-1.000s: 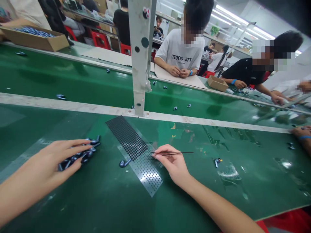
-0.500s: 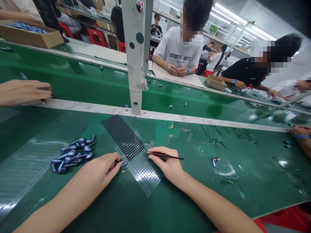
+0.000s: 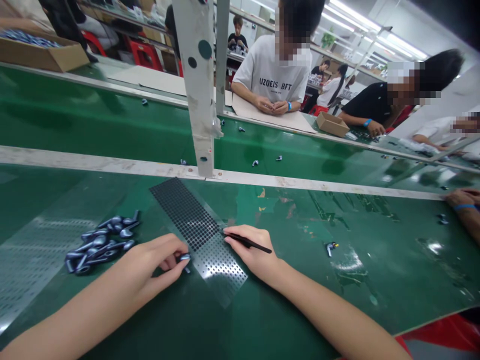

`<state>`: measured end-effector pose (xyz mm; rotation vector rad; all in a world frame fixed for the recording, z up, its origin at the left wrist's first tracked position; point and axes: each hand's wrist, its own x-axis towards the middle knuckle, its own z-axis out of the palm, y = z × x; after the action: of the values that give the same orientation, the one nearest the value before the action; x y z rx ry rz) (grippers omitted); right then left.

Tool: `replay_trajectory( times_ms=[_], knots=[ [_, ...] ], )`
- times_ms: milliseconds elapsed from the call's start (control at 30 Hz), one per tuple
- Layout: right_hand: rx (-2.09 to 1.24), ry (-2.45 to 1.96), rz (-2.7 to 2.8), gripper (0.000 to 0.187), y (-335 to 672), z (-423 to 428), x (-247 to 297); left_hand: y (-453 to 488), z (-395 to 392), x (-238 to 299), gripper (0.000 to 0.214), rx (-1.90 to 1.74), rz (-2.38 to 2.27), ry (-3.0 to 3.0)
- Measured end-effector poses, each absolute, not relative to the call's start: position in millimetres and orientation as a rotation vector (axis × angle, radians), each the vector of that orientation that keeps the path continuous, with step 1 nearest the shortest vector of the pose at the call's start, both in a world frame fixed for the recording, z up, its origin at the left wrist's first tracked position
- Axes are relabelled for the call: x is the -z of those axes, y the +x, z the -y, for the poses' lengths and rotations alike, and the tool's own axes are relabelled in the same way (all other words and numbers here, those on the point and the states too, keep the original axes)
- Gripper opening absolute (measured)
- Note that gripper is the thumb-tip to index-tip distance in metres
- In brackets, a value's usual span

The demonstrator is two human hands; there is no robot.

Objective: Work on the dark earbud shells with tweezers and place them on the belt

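The left hand (image 3: 144, 262) held a tight fingertip pinch on a small blue-grey earbud-shaped part (image 3: 184, 257), keeping it steady just beside the perforated metal plate (image 3: 221, 275) and well clear of the loose pile (image 3: 99, 245). The right hand (image 3: 251, 247) held black tweezers (image 3: 249, 242) pen-style, their blades seemingly pressed together, above the green belt (image 3: 300, 285).

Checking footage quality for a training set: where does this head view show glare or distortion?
Head view: the ceiling lights leave bright glare on the perforated metal plate and the green belt; wide-angle distortion visibly bends the pale belt edge.
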<state>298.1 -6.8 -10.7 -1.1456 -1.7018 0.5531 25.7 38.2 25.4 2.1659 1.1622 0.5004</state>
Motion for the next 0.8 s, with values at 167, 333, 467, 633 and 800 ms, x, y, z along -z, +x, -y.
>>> replay_trajectory(
  times_ms=[167, 333, 467, 633, 800],
  knots=[
    [-0.504, -1.134, 1.777, 0.017, 297, 7, 13, 38, -42, -40, 0.036, -0.580, -1.151, 1.911],
    [-0.464, -1.125, 1.860, 0.020, 295, 9, 17, 57, -42, -29, 0.054, -0.614, -1.093, 1.678],
    [-0.414, -1.100, 1.888, 0.023, 294, 11, 20, 63, -43, -21, 0.058, -0.581, -1.057, 1.573],
    [-0.370, -1.077, 1.907, 0.026, 293, 14, 21, 61, -50, -22, 0.046, -0.554, -1.045, 1.495],
    [-0.309, -1.070, 1.912, 0.024, 292, 15, 19, 58, -52, -12, 0.043, -0.554, -1.038, 1.453]
  ],
)
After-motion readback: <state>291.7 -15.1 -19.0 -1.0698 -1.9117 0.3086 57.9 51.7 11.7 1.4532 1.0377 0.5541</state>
